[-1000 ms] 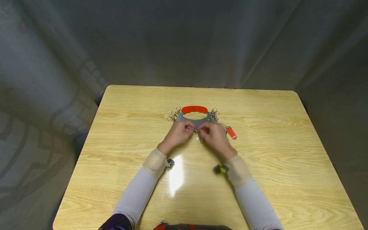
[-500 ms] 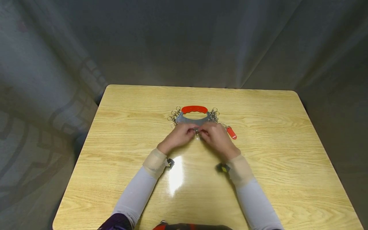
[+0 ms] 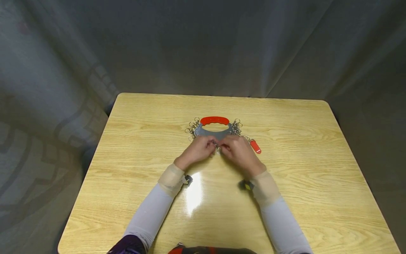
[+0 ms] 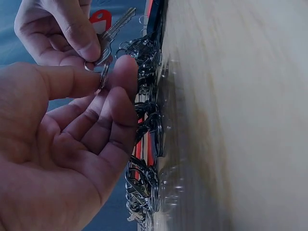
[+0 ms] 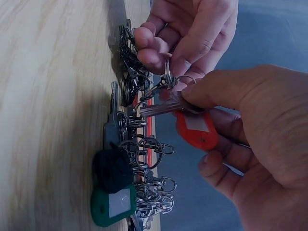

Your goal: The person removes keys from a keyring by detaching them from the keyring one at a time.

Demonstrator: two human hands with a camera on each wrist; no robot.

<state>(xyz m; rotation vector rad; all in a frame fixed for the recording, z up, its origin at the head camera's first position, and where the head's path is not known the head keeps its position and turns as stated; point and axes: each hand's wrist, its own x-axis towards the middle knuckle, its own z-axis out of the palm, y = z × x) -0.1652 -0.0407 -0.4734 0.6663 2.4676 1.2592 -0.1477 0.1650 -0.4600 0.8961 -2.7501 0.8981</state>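
Note:
My left hand [image 3: 200,148] pinches a metal split ring [image 4: 104,76] between thumb and fingers; its other fingers are curled below. My right hand [image 5: 260,130] pinches a silver key [image 5: 163,107] between thumb and fingers. A red key tag [image 5: 195,127] with a white label hangs at the key, and a thin ring joins them. The split ring and key meet between both hands' fingertips, right at the front of a grey metal plate [image 3: 207,133] with a red grip [image 3: 214,120]. Bunches of clips and rings [image 3: 236,127] hang along the plate's edge.
Another red tag [image 3: 255,146] lies on the wooden table [image 3: 317,158] right of the plate. In the right wrist view, a green tag [image 5: 113,207], a black object [image 5: 111,168] and another key [image 5: 114,103] lie beside the clips. Grey curtains [image 3: 203,49] surround the table.
Over the last second, my right hand has turned slightly and its wrist has shifted a little right. Both hands stay at the plate's front edge; the plate has not moved.

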